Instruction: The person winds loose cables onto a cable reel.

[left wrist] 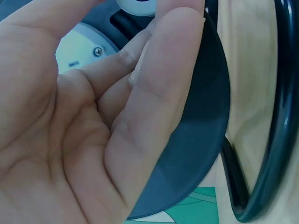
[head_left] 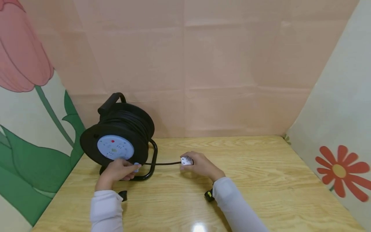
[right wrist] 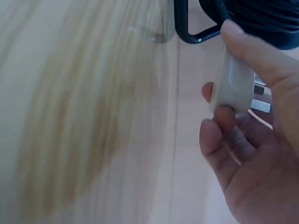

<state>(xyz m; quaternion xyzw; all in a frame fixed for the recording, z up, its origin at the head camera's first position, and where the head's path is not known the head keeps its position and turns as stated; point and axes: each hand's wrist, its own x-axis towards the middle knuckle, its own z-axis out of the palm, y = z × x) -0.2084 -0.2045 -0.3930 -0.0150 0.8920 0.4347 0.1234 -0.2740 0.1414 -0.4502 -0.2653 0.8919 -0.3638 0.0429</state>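
Note:
A black cable reel (head_left: pixel 88 143) stands upright at the left of the table, cord wound round its drum and a pale blue socket panel (head_left: pixel 111 146) on its front. At the lower right of that face, my left hand (head_left: pixel 116 171) pinches a small light blue knob (head_left: pixel 137 166) between thumb and fingers. My right hand (head_left: pixel 203 165) grips a white plug (right wrist: pixel 233 86) to the right of the reel, metal pins (right wrist: pixel 260 106) turned toward the palm. From the plug, a black cord (head_left: pixel 168 163) runs left to the reel, passing the frame.
The reel's black tube frame (head_left: pixel 156 158) rests on the wooden table (head_left: pixel 246 187). A pink covered wall (head_left: pixel 220 64) rises behind. Flower-painted panels (head_left: pixel 327 106) border both sides. Black wrist straps (head_left: pixel 209 195) show at both sleeves.

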